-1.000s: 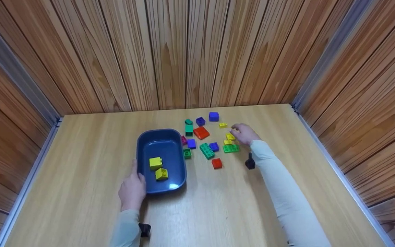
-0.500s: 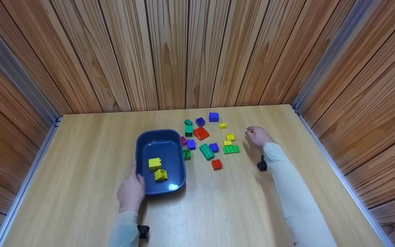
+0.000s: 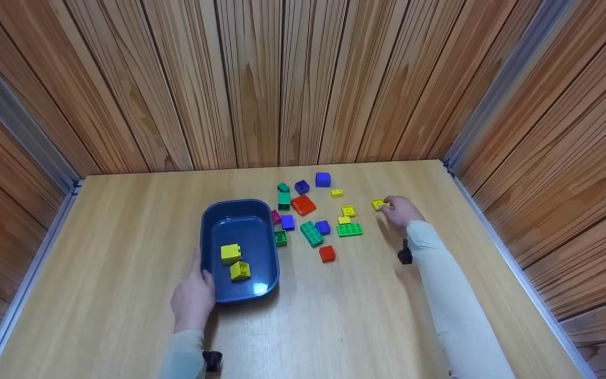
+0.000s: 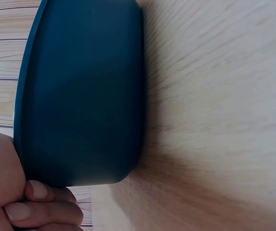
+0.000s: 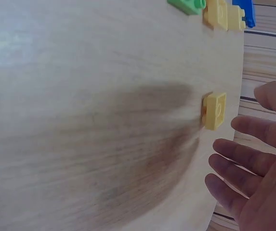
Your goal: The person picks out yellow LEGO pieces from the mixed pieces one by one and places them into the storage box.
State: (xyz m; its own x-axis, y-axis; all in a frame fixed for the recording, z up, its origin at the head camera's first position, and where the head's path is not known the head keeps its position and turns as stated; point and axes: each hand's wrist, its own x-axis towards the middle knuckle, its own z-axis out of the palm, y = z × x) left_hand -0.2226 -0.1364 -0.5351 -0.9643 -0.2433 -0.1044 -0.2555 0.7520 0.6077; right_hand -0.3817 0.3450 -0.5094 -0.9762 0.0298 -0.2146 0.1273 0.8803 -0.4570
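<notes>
The dark blue tray [image 3: 273, 263] stands at centre left with two yellow bricks [image 3: 231, 253] inside. At its near left corner my left hand [image 3: 192, 301] holds the rim, index finger stretched along the side. In the left wrist view the other fingers [image 4: 51, 211] curl beside the tray's wall [image 4: 85, 96]. My right hand [image 3: 403, 211] hovers beside a small yellow brick [image 3: 377, 204] on the right of the table. The right wrist view shows the fingers [image 5: 243, 159] spread and apart from that yellow brick [image 5: 215, 110], which lies studs down.
Loose bricks lie between tray and right hand: red [image 3: 303, 205], purple [image 3: 323, 179], green [image 3: 349, 229], yellow [image 3: 348, 210] and others. A green brick [image 3: 281, 238] sits close to the tray's right side. A wooden wall [image 3: 261, 84] rises behind the table [image 3: 324, 326].
My right hand has moved right, away from the brick cluster, and let go of a small yellow brick that lies apart there. The left hand stays at the tray.
</notes>
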